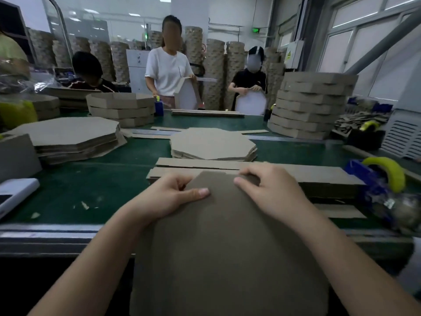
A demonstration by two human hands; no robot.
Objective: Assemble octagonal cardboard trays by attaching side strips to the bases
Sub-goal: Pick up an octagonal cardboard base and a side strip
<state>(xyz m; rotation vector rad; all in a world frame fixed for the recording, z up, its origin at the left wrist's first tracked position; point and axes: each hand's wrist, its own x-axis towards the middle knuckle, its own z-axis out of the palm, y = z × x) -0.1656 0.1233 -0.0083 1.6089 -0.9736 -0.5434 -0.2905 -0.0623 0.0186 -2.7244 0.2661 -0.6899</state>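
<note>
A brown octagonal cardboard base stands tilted toward me, its lower part below the table edge. My left hand grips its upper left edge, thumb on the face and fingers curled behind. My right hand grips the upper right edge, with its fingers bent over the top. Just behind the base lies a pile of long cardboard side strips on the green table. A stack of flat octagonal bases lies farther back at the centre.
A taller stack of bases sits at the left, and finished trays are piled at the back left and right. A blue tape dispenser with a yellow roll stands right. A white device lies left. Three people work opposite.
</note>
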